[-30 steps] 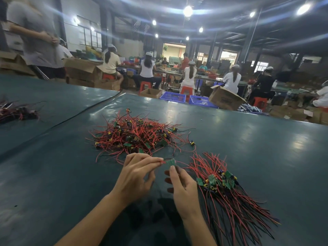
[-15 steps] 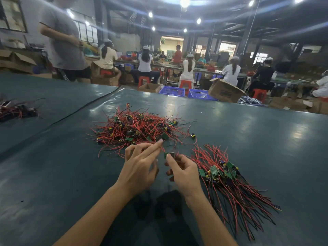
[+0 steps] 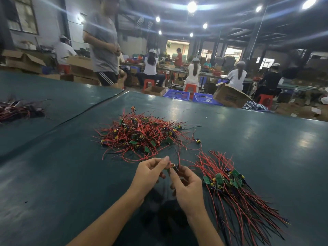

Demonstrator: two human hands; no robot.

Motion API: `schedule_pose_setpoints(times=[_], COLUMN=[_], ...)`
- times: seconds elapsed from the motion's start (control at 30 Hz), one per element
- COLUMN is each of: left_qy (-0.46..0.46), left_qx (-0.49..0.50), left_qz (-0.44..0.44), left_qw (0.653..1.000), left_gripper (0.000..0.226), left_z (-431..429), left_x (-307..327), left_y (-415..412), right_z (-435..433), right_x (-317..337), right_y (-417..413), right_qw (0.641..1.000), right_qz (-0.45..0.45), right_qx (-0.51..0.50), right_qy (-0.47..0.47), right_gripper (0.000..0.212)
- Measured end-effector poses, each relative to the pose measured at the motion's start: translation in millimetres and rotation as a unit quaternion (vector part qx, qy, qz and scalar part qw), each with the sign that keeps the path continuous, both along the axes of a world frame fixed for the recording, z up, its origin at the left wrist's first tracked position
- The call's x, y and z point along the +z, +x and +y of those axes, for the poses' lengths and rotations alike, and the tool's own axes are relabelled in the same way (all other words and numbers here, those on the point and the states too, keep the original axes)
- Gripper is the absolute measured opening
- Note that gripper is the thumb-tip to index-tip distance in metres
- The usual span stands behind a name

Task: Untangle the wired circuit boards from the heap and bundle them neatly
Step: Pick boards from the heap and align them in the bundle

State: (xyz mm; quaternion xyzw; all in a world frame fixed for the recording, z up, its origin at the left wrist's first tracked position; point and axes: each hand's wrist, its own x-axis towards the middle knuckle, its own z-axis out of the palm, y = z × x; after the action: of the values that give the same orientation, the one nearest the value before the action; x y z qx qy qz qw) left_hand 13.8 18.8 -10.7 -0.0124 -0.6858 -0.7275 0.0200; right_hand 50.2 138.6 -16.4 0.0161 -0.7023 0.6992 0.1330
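- My left hand (image 3: 150, 174) pinches a small wired circuit board (image 3: 173, 166) between thumb and forefinger, just above the worktop (image 3: 53, 183).
- My right hand (image 3: 189, 185) curls its fingers round the same board from the near side. The two hands are almost touching.
- A red wire (image 3: 178, 157) rises from the board toward the heap (image 3: 142, 135), which lies just beyond my hands. The heap is a tangle of red and black leads and green boards, and its outer strands reach close to my fingers.
- On my right lies the sorted bundle (image 3: 229, 180), with its boards grouped together and its wires fanned out along the worktop.
- A loose yellow-and-black part (image 3: 197, 141) sits between the heap and the bundle.
- Far to the left on the worktop is another dark wire pile (image 3: 19, 110).
- Past the far edge are blue crates (image 3: 177, 95) and an open cardboard box (image 3: 230, 97).
- A standing person in a grey shirt (image 3: 103, 41) is there too, and workers sit on red stools (image 3: 190, 88).
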Motion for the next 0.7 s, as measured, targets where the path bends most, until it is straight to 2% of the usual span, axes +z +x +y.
schedule_pose_setpoints(times=[0.1,0.23,0.33,0.43,0.57,0.7], left_qy=[0.059,0.151,0.153,0.163,0.133,-0.006], left_qx=[-0.023,-0.078,-0.147,-0.151,-0.049,-0.028], left_qz=[-0.047,-0.157,-0.202,-0.166,-0.092,0.047], left_qw=[0.997,0.973,0.956,0.961,0.986,0.998], left_gripper=[0.011,0.029,0.028,0.024,0.008,0.008], left_z=[1,2,3,6,7,6], left_x=[-1,5,7,4,-2,-2], left_y=[2,6,8,8,6,6], right_z=[0,1,1,1,4,3], right_x=[0,-3,-4,-3,-5,-6], right_y=[5,8,8,7,5,4], right_qw=[1.000,0.998,0.994,0.992,0.992,0.992], right_qz=[0.012,-0.012,-0.035,-0.031,-0.050,-0.040], right_qx=[0.001,-0.012,-0.009,-0.005,-0.024,-0.058], right_qy=[-0.014,-0.062,-0.099,-0.122,-0.117,-0.107], right_gripper=[0.010,0.014,0.011,0.017,0.020,0.008])
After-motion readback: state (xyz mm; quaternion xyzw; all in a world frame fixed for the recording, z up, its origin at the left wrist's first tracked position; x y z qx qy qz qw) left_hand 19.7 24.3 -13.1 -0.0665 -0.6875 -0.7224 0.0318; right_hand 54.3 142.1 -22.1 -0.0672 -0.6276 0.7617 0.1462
